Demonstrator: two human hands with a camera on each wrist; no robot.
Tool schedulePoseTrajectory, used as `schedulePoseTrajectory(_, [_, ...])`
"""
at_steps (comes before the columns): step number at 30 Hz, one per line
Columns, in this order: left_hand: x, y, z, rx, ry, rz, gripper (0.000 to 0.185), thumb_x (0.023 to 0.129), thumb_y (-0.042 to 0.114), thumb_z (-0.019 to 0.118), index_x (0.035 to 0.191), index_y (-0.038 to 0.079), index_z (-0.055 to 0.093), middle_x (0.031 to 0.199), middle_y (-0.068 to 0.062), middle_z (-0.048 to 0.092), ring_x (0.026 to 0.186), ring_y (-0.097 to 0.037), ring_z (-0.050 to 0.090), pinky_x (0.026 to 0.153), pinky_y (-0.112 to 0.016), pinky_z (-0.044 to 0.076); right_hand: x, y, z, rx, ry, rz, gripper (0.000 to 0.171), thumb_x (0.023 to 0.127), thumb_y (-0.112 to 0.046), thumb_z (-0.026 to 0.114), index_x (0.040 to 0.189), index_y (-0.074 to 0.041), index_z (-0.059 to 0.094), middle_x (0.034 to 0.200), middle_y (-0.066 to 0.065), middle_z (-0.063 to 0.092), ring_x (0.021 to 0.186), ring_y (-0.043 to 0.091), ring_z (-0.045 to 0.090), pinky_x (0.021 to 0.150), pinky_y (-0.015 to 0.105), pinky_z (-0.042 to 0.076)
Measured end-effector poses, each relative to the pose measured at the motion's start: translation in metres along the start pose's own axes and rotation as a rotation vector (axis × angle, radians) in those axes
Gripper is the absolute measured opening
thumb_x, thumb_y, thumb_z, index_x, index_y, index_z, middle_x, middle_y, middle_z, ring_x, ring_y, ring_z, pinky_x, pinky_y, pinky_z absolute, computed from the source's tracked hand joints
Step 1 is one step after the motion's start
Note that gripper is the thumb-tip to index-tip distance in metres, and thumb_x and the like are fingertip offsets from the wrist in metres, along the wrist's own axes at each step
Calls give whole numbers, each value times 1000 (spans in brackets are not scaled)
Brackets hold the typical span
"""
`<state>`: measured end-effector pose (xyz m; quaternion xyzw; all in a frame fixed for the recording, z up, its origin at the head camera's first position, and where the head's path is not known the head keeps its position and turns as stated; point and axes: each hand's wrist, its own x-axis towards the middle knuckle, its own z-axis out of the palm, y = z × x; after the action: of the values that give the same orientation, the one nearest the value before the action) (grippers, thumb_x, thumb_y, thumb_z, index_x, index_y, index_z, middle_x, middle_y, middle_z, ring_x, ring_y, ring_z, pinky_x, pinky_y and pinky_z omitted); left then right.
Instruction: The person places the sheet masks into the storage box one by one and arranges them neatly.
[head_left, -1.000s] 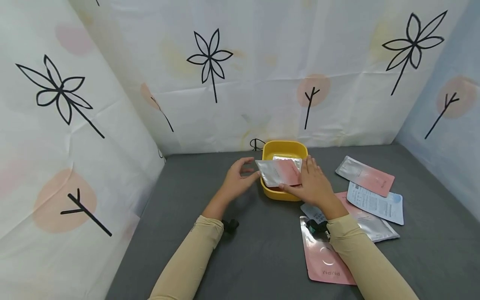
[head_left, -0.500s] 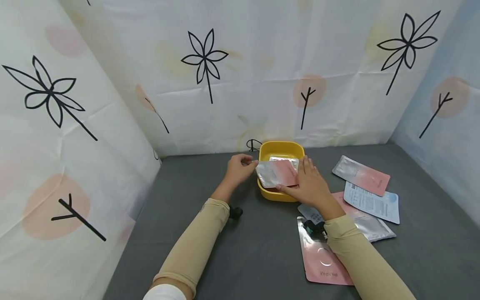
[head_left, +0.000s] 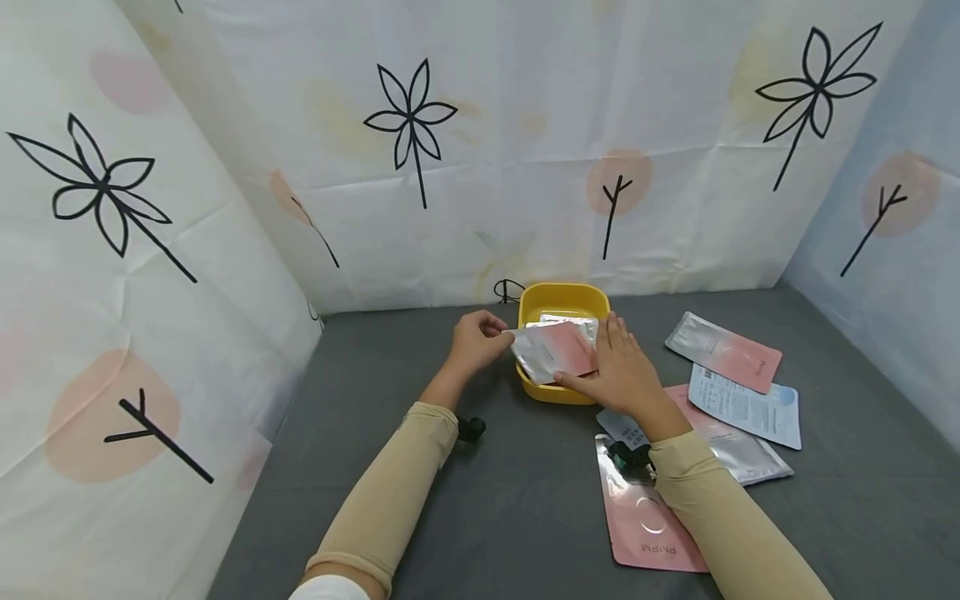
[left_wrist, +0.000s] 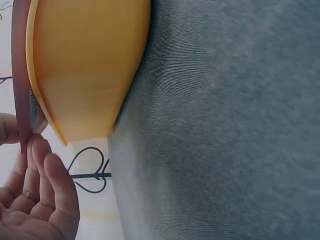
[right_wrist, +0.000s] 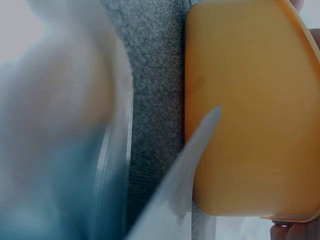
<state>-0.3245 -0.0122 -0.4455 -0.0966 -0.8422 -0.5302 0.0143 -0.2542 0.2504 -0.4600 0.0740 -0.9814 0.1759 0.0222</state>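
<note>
The left hand [head_left: 474, 340] pinches the left edge of a pink-and-silver packet [head_left: 557, 350] lying across the yellow tub [head_left: 562, 297]; the right hand [head_left: 618, 372] rests flat, fingers spread, on its right side, thumb seemingly underneath. More packets [head_left: 731, 387] lie on the bench [head_left: 525, 500], right of the tub.

The square yellow plastic bowl [head_left: 562, 350] keeps its inside mostly hidden under the silver-and-pink foil sachet [head_left: 557, 350] lying across it; a second sachet beneath shows only one corner. In the right wrist view, a blurred pale sachet [right_wrist: 65, 135] fills the space left of the bowl, its print unreadable. The left wrist view cuts off the left hand [left_wrist: 30, 195] below the bowl.
</note>
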Motion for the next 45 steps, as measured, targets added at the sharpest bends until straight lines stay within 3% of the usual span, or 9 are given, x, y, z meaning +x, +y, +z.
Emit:
schedulePoseTrajectory(4, [-7,-3,-2,-6,27,27,13,94,14,77,102,5,74,97,-12,72,79,-20,69,68,-31,60,-1,1,0,2,1,-4,135,88,-90,49,166,11,6,176,30,-2,164,48,4,132,63,10])
schedulePoseTrajectory(7, [-12,-6,-2,-19,99,46,12,92,13,77,100,5,75,95,-12,73,84,-23,69,69,-31,59,-1,1,0,-1,-3,-9,134,88,-90,49,165,11,6,176,30,-3,164,48,3,132,63,10])
schedulePoseTrajectory(14, [-28,-10,0,-21,246,76,10,89,15,78,89,7,73,80,-10,72,72,-20,66,62,-28,53,-1,2,-1,-15,-12,-22,132,90,-88,49,165,12,6,175,31,-2,164,48,2,133,62,10])
schedulePoseTrajectory(17, [-37,-8,3,2,205,73,12,89,18,79,84,10,72,76,-7,72,65,-16,64,57,-28,51,-1,2,-1,-11,-15,-15,133,89,-89,49,165,11,5,175,30,-3,164,48,2,132,62,9])
schedulePoseTrajectory(23, [-50,3,10,43,33,130,20,93,29,81,84,13,72,80,-4,71,68,-15,63,61,-30,52,-2,1,-2,-2,5,-12,131,91,-88,47,165,11,4,175,30,-3,165,47,2,133,62,10])
schedulePoseTrajectory(27, [-52,4,11,35,-16,167,19,94,27,81,85,12,72,81,-5,70,70,-15,62,62,-29,52,-1,-1,-2,2,3,-12,127,94,-86,44,165,11,5,175,30,-3,165,47,2,133,62,9])
schedulePoseTrajectory(34, [-49,-2,15,2,-26,183,11,94,17,79,93,8,73,82,-7,72,69,-11,63,62,-25,53,-1,-1,-2,1,3,-14,136,87,-90,51,165,11,5,176,30,-2,165,47,3,133,61,11])
schedulePoseTrajectory(40, [-48,-1,17,-21,23,185,15,94,13,78,100,2,71,85,-10,71,74,-13,64,68,-25,55,0,0,-1,-6,-22,3,131,92,-87,48,165,11,3,176,29,-6,165,47,1,134,59,9])
schedulePoseTrajectory(45, [-48,-1,18,13,14,262,28,94,16,80,113,-1,69,102,-13,70,87,-21,70,78,-30,61,0,0,-2,8,-26,7,127,95,-86,42,165,12,2,175,30,-6,164,48,0,133,60,8])
